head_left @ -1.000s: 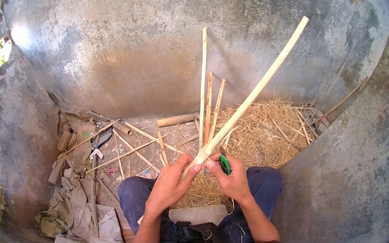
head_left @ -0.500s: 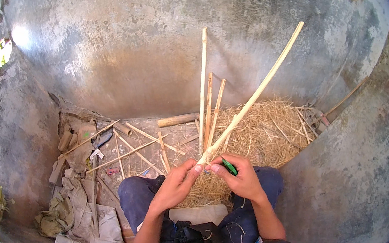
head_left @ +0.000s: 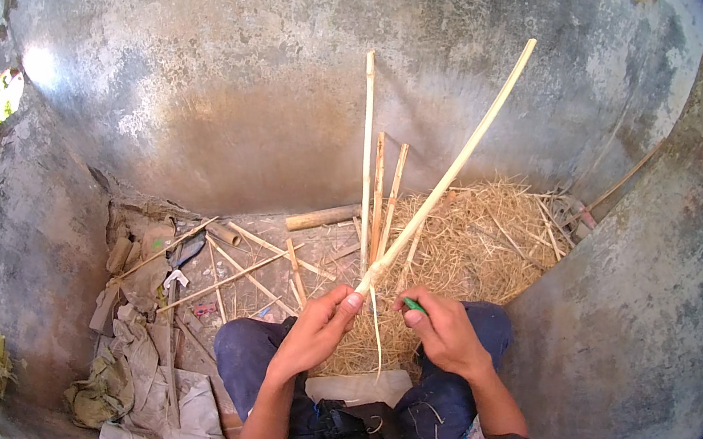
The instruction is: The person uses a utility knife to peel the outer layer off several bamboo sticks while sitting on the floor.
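Observation:
My left hand [head_left: 316, 331] is closed around the lower end of a long pale peeled stick [head_left: 456, 167]. The stick slants up and away to the right, with a thicker, knobbly part just above my fingers. From its lower end a thin curling strip [head_left: 376, 335] hangs down between my hands. My right hand [head_left: 450, 339] is closed on a small green tool [head_left: 414, 306], a little to the right of the stick and apart from it. Most of this tool is hidden in my fingers, so its kind does not show.
Three upright sticks [head_left: 365, 159] lean against the grey wall [head_left: 238, 69]. Straw [head_left: 485, 229] is heaped at the back right. Thin sticks [head_left: 250, 273] and a thicker pole [head_left: 322, 216] lie on the floor, with crumpled sacking [head_left: 172, 410] at the left. A pale block [head_left: 360, 385] lies between my legs.
My right hand has moved right and slightly down, away from the stick, with the green tool in it. The thin strip now hangs in view. The stick's far end has shifted slightly left.

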`<state>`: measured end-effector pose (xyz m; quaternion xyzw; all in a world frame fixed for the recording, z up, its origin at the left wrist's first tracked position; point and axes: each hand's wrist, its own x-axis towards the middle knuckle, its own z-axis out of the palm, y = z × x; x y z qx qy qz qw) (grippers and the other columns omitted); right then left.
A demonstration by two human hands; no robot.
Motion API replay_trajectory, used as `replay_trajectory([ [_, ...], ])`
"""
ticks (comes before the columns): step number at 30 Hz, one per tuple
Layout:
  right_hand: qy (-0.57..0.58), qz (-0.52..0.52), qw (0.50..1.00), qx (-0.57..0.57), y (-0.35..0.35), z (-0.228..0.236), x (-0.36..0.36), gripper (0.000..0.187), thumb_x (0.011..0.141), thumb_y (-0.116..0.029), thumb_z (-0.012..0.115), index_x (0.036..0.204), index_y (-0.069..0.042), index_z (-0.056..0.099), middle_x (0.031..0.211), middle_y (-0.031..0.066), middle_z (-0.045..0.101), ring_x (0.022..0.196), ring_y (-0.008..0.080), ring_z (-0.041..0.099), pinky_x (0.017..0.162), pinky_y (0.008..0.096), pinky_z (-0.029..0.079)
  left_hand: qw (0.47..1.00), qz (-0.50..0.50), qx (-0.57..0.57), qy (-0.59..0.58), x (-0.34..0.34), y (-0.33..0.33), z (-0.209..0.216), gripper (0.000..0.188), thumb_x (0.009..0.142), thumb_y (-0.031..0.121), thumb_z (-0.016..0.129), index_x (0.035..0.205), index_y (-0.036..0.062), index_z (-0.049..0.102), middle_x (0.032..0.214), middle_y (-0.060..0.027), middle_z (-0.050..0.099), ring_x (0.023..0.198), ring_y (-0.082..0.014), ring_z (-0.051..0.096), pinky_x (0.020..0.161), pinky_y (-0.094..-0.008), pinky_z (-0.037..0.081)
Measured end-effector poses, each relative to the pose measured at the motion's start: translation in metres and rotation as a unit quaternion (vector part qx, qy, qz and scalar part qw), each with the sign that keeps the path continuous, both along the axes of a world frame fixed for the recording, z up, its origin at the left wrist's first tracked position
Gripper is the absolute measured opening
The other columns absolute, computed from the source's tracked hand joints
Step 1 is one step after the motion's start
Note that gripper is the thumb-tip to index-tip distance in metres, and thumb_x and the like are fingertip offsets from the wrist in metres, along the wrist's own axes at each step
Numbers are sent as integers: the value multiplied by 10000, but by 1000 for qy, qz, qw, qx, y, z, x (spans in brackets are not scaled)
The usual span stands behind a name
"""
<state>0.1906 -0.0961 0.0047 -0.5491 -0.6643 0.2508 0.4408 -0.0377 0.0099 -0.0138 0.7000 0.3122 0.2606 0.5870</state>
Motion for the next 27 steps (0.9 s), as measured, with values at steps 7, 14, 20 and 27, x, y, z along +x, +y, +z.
replay_trajectory([
  [7,-123,-58,990,38,2,-7,-15,249,1084,-267,603,1186,-43,635,966,216,722,836,438,719,684,501,555,1000,7,-18,-12,2,-8,14,321,1157,368,529,1045,78,608,744,80,470,621,-26,403,544,-223,330],
  [14,-186,-90,975,76,5,-12,-19,247,1078,-305,617,1158,-72,618,935,182,728,759,413,724,603,498,551,1000,25,8,-4,1,-10,15,302,1154,331,539,1051,59,620,748,70,486,643,-28,425,558,-227,339],
  [20,-224,-110,965,80,7,-20,-22,211,1074,-287,624,1142,-90,589,902,164,729,702,397,721,549,491,540,996,54,68,21,5,-17,23,326,1151,307,543,1030,19,637,742,41,511,694,-64,459,619,-263,395],
  [27,-224,-136,963,63,10,-24,-30,197,1054,-243,641,1144,-80,577,862,172,723,696,400,721,557,500,545,988,94,103,73,10,-25,25,377,1152,316,525,982,-13,596,699,-33,488,686,-111,470,619,-336,413],
])
